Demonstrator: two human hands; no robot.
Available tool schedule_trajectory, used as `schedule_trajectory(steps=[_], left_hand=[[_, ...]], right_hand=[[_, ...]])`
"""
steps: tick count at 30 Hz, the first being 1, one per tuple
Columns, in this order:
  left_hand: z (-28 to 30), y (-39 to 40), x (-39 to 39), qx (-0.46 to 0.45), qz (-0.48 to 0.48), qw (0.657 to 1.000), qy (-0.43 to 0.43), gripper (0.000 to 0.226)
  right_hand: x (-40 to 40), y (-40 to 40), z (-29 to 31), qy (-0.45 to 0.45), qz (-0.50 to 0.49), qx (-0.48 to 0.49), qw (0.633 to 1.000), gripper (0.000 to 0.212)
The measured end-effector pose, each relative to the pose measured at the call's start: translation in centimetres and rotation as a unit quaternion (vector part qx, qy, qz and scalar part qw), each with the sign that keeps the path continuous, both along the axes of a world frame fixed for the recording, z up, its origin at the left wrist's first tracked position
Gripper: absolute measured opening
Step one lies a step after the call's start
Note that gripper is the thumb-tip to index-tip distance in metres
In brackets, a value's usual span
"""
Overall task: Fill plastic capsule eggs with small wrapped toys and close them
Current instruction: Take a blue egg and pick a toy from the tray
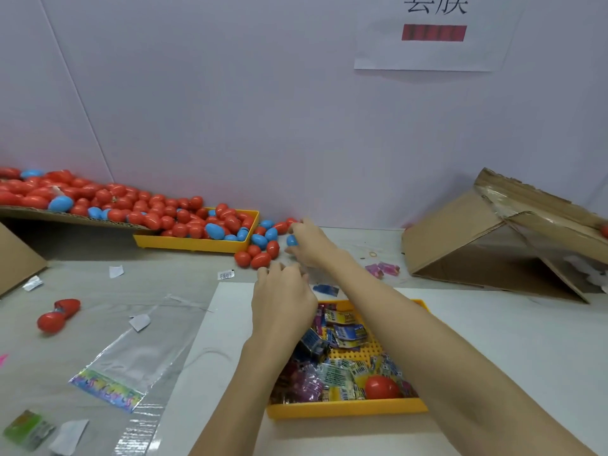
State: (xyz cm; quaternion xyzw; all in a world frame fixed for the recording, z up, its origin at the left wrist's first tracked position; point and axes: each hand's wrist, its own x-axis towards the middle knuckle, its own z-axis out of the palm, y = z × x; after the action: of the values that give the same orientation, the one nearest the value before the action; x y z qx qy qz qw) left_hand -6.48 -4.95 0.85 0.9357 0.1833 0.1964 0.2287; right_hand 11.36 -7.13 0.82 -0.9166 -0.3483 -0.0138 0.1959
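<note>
My right hand (309, 243) reaches far forward and grips a blue capsule egg (291, 240) beside a loose cluster of red and blue eggs (263, 250) on the table. My left hand (283, 299) hovers just behind it, over the far end of the near yellow tray (345, 408), its fingers loosely curled; what they hold is hidden. That tray holds several small wrapped toys (345, 334) and one red egg (381, 387). A far yellow tray (194, 243) overflows with red and blue eggs.
A cardboard flap (65, 215) at the left carries a heap of eggs. An open red egg (57, 315) lies at left. A clear plastic bag (131, 360) and paper scraps cover the left table. A tipped cardboard box (493, 245) stands at right. Pink wrapped toys (383, 269) lie nearby.
</note>
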Motion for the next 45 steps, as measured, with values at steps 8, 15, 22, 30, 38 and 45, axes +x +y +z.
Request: schedule_trajectory(steps=[8,15,22,30,38,45], left_hand=[[1.4,-0.9,-0.4,-0.072,-0.165,0.974,-0.140,0.055],[2.7,-3.3,-0.8,-0.020,-0.361,0.906,-0.219,0.032],[2.2,-2.0,-0.4,-0.102,-0.263,0.934,-0.218,0.033],[1.6,-1.5,0.1,-0.150,-0.170,0.947,-0.229,0.032],[1.4,-1.3,0.3,-0.195,-0.164,0.946,-0.201,0.036],[2.1,-1.1,0.4,-0.320,-0.188,0.913,-0.167,0.030]], right_hand=[[-8.0,-12.6,5.1,0.155,0.008,0.182,0.971,0.053],[-14.6,-19.3,4.8,0.271,-0.032,0.333,0.902,0.050],[-15.1,-19.0,2.0,0.071,-0.037,0.253,0.964,0.031],[-15.4,-18.3,-0.2,-0.086,0.065,-0.009,0.994,0.023],[-15.8,-18.3,-0.3,-0.125,0.066,0.036,0.989,0.015],[-15.8,-18.8,0.4,-0.077,0.023,0.148,0.986,0.005]])
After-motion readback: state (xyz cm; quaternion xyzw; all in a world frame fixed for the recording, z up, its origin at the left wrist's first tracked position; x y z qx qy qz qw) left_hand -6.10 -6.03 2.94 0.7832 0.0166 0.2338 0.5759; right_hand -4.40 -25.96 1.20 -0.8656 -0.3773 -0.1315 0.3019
